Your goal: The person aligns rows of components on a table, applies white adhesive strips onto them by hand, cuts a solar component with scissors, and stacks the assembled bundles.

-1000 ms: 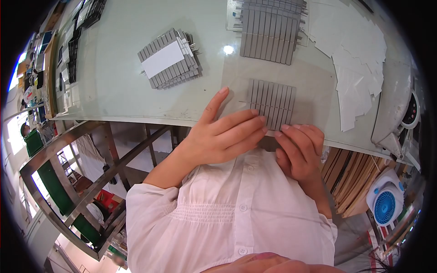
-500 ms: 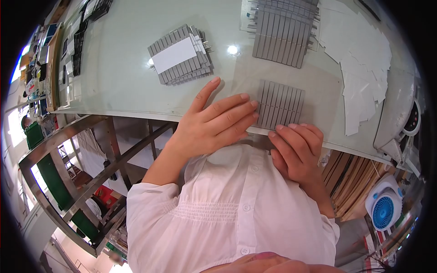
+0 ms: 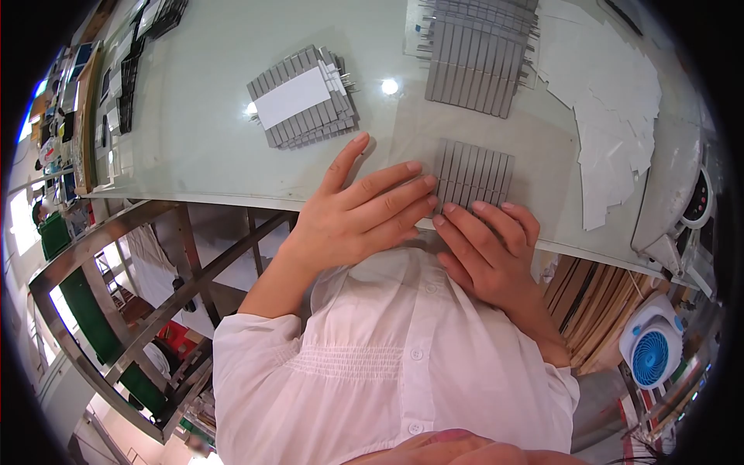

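Observation:
A small panel of grey strips (image 3: 475,167), laid side by side, rests flat near the table's front edge. My left hand (image 3: 360,205) is open beside it, fingers spread, with the tips at the panel's left edge. Against the panel's lower edge lie the fingertips of my right hand (image 3: 496,248); its fingers are stretched out and slightly bent. Neither hand is closed around anything. Farther left sits a stack of similar grey panels (image 3: 314,116) with a white paper card (image 3: 291,98) on top. Behind the single panel stands a larger grey stack (image 3: 471,74) with thin pins sticking out at its sides.
White paper sheets (image 3: 616,132) lie overlapping on the table's right. Dark items (image 3: 132,77) line the left side. Below the table are a metal frame (image 3: 74,252) at left, cardboard sheets (image 3: 593,310) and a blue-and-white fan (image 3: 651,356) at right.
My right hand has moved left along the panel's lower edge, closer to my left hand, and its fingers have straightened. My left hand has stayed almost still. The whole view has shifted slightly.

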The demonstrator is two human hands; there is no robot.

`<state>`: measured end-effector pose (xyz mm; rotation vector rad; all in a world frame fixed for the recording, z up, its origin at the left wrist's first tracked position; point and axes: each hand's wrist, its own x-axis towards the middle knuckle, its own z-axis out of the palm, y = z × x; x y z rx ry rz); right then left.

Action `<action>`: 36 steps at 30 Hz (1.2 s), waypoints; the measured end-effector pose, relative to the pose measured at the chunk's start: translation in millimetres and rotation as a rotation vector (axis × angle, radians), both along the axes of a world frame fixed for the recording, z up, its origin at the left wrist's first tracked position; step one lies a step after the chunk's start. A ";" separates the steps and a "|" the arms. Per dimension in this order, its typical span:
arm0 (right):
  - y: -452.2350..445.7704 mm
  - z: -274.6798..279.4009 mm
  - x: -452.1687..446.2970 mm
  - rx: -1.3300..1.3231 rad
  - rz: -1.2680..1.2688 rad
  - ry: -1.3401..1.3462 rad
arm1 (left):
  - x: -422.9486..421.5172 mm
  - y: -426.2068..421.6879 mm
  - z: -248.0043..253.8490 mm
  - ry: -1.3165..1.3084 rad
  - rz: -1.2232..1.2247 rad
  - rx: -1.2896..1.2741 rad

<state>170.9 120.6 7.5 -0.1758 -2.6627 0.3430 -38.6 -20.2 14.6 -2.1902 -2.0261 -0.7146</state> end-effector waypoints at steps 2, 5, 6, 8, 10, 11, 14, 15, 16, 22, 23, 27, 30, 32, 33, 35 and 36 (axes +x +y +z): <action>1.3 1.0 1.0 -0.014 0.005 0.019 | 0.0 -0.1 -0.7 -0.005 -0.004 0.002; 12.2 11.7 15.3 -0.012 -0.022 0.049 | -0.3 0.1 1.7 0.004 -0.007 -0.011; 19.6 9.0 26.3 0.001 -0.091 0.081 | -0.1 0.8 0.1 0.007 -0.015 -0.006; 38.2 5.9 53.7 0.047 -0.295 0.097 | -1.9 -1.7 -1.5 0.029 -0.017 -0.009; 52.9 7.7 77.0 0.115 -0.484 0.041 | -1.0 -0.4 1.6 0.033 -0.011 -0.030; 60.7 7.1 85.1 0.150 -0.538 0.006 | -0.1 0.8 2.8 0.035 -0.006 -0.041; 63.2 5.9 95.1 0.198 -0.539 -0.048 | 0.2 2.2 4.3 0.052 -0.001 -0.080; 61.7 5.4 96.2 0.205 -0.516 -0.055 | -0.3 2.3 4.3 0.053 0.000 -0.090; 57.5 6.0 93.8 0.194 -0.452 -0.055 | -0.5 1.7 4.2 0.054 0.000 -0.102; 51.2 0.6 76.9 0.105 -0.466 0.025 | 0.4 2.1 3.3 0.056 0.001 -0.094; 51.3 2.4 75.5 0.110 -0.399 0.013 | 0.4 2.1 3.7 0.054 0.003 -0.087; 30.5 15.8 47.8 0.108 -0.141 -0.045 | -0.4 3.1 5.1 0.041 -0.002 -0.095; 13.5 14.7 21.6 0.079 -0.037 -0.064 | 0.4 2.6 5.9 0.039 0.006 -0.092; 8.1 8.1 12.8 0.061 -0.012 -0.052 | 0.3 2.1 5.2 0.039 0.006 -0.089; 6.2 5.0 10.0 0.056 -0.005 -0.043 | 0.0 1.6 4.6 0.042 0.006 -0.089; 5.2 1.4 6.9 0.055 0.000 -0.038 | -0.1 1.5 2.7 0.044 0.004 -0.084; 5.1 0.6 6.7 0.056 0.002 -0.042 | 0.0 1.4 2.6 0.046 0.006 -0.083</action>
